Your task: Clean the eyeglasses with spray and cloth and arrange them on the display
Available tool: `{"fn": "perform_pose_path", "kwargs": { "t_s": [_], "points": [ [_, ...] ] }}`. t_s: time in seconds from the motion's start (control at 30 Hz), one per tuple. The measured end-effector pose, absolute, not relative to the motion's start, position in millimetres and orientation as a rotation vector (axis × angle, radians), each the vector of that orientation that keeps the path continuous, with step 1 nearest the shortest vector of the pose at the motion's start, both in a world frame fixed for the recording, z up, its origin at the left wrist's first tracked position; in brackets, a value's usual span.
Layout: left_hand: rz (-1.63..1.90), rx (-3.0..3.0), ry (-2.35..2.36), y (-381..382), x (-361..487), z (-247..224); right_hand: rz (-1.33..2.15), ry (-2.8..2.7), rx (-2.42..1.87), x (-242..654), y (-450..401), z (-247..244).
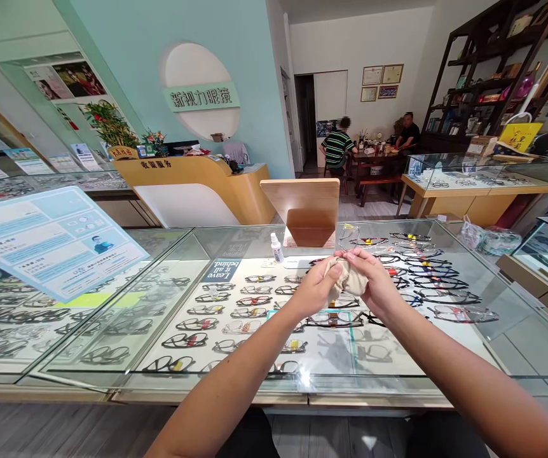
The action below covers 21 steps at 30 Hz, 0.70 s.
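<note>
Over the glass display counter (274,381), both my hands are closed on a crumpled beige cloth (348,280). My left hand (320,286) pinches its left side, thumb on top. On the other side, my right hand (372,273) has its fingers bent round the cloth and meets the left fingertips. Just past the fingertips shows a clear-looking pair of glasses (349,234); whether it is held or lies on the counter I cannot tell. Several dark eyeglass frames (438,283) lie in rows to the right of my hands. A small white spray bottle (276,248) stands upright left of them.
A wooden-backed tabletop mirror (302,207) stands behind my hands. At the left, a blue-and-white printed sheet (59,238) rises over the counter. Plastic-wrapped items (491,238) sit at the right. Beyond is a reception desk (188,184), and two people sit at a far table (374,159).
</note>
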<state>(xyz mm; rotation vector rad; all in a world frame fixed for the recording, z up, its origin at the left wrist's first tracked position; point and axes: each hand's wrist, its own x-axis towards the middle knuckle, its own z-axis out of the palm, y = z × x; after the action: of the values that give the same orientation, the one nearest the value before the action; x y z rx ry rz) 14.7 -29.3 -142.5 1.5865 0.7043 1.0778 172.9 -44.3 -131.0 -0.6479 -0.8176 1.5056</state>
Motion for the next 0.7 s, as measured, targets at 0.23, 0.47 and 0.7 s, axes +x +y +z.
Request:
{"fn": "perform_pose_path", "kwargs": {
  "t_s": [0.23, 0.47, 0.7],
  "points": [
    [1.173, 1.534, 0.768, -33, 16, -139, 1.473, -0.897, -0.69, 167, -46, -138],
    [1.261, 1.457, 0.878, -35, 20, -140, 1.458, -0.931, -0.678, 167, -47, -136],
    [1.189, 1.416, 0.855, -24, 15, -141, 1.319, -1.012, -0.706, 183, -36, -134]
  ]
}}
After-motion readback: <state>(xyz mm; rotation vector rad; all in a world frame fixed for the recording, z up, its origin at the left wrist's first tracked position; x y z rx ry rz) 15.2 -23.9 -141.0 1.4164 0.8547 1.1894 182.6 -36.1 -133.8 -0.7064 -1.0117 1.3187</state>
